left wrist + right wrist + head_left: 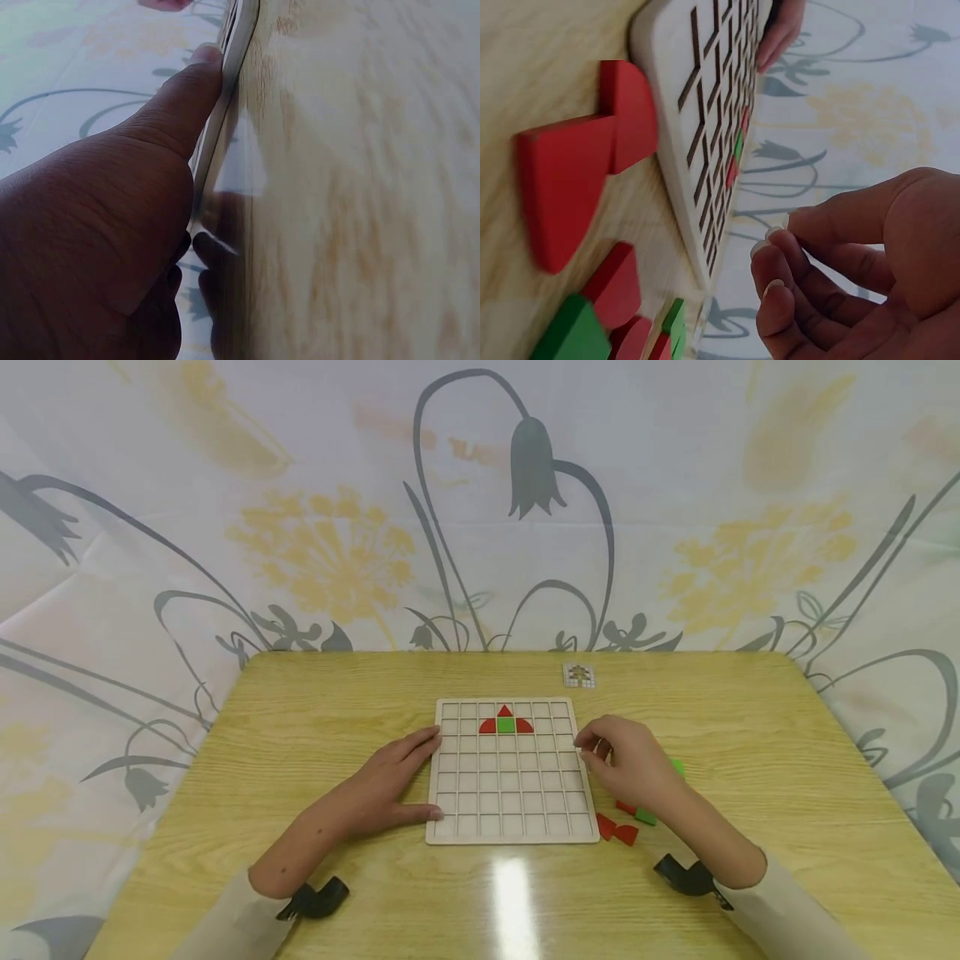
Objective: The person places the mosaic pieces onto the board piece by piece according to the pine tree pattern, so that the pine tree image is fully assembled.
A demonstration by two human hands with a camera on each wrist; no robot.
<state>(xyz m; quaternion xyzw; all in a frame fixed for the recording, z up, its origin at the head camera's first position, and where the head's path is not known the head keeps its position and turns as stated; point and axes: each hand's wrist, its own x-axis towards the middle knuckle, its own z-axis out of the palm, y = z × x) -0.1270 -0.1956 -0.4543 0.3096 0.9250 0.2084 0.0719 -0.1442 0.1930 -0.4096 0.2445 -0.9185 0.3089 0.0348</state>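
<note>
A pale gridded board (510, 835) lies on the table. Near its far edge a red triangle (505, 711) sits in a cell, above a green square (506, 725) flanked by a red quarter-round piece (488, 726) and another red quarter-round piece (524, 726). My left hand (386, 785) rests at the board's left edge, thumb and fingers spread and touching the rim. Just off the right edge hovers my right hand (622, 760), its fingers loosely bent and thumb near the index tip. Nothing shows between those fingertips (776, 232).
Several loose red pieces (562, 187) and green pieces (574, 334) lie right of the board, partly under my right forearm. A small patterned card (579, 675) lies beyond the board. A floral cloth (480, 527) hangs behind the wooden table (337, 710).
</note>
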